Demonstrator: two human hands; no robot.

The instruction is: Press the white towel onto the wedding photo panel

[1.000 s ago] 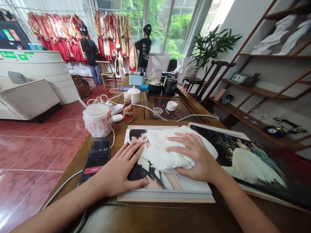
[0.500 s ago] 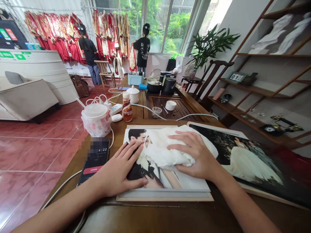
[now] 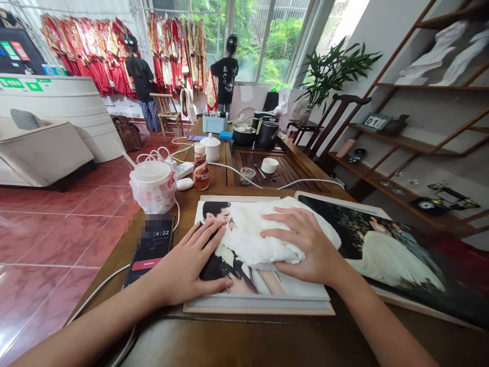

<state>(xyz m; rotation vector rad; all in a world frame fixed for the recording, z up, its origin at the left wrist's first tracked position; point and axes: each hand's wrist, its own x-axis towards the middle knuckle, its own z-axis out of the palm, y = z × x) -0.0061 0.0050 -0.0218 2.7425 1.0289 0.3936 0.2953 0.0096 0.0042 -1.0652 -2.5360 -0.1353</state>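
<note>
A framed wedding photo lies flat on the wooden table in front of me. My left hand rests on its left side, fingers stretched out and thumb along the lower part. On the photo's upper right lies a bunched white fluffy cloth, covering much of the print. My right hand grips this cloth from the right, its fingers over the top and its thumb at the lower edge. To the right, a second framed photo shows a white gown on a dark background; the cloth overlaps its left corner.
A phone lies left of my left hand, with a cable beside it. Beyond stand a bagged white tub, a brown bottle and a lidded white cup. A tea tray is further back. Two people stand near hanging red garments.
My right hand and the cloth have shifted slightly left, and the cloth covers more of the second face in the photo. My left hand stays in place.
</note>
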